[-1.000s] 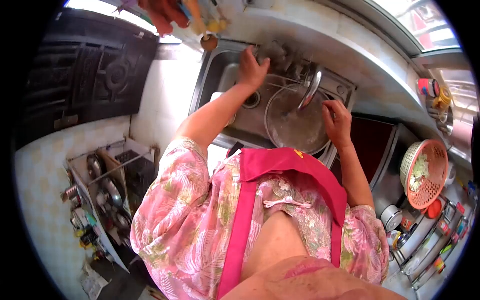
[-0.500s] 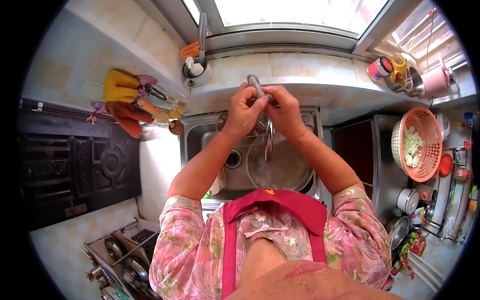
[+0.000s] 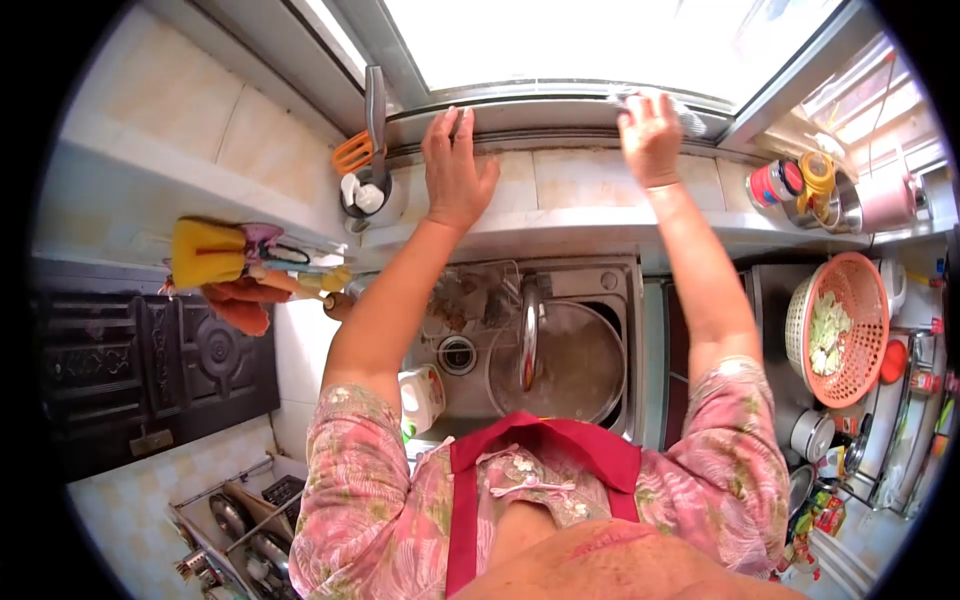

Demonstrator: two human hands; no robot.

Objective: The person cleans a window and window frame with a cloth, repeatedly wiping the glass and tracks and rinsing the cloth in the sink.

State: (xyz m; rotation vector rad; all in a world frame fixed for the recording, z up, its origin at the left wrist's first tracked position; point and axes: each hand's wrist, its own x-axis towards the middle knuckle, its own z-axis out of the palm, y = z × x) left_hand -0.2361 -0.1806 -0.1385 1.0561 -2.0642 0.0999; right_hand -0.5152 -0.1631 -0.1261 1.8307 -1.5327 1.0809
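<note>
Your right hand [image 3: 651,140] holds a greyish cloth [image 3: 690,118] against the lower window frame [image 3: 520,118]. Your left hand [image 3: 458,172] is spread over the tiled sill, fingertips at the frame; whether they touch it is unclear. Below you, the faucet [image 3: 529,345] arches over a round basin [image 3: 606,397] of cloudy water in the steel sink [image 3: 632,300]. To your right, a coral colander [image 3: 868,330] contains chopped pale-green vegetable [image 3: 828,335].

Arms, two, reaching forward, hands well apart. Left arm [image 3: 388,290]: slanting inward; left hand [image 3: 457,172] with back uppermost, fingers extended forward, thumb set apart on the inner side. Right arm [image 3: 702,275]: slanting inward; right hand [image 3: 652,145] slightly further forward, back uppermost, fingers bent, close together.
</note>
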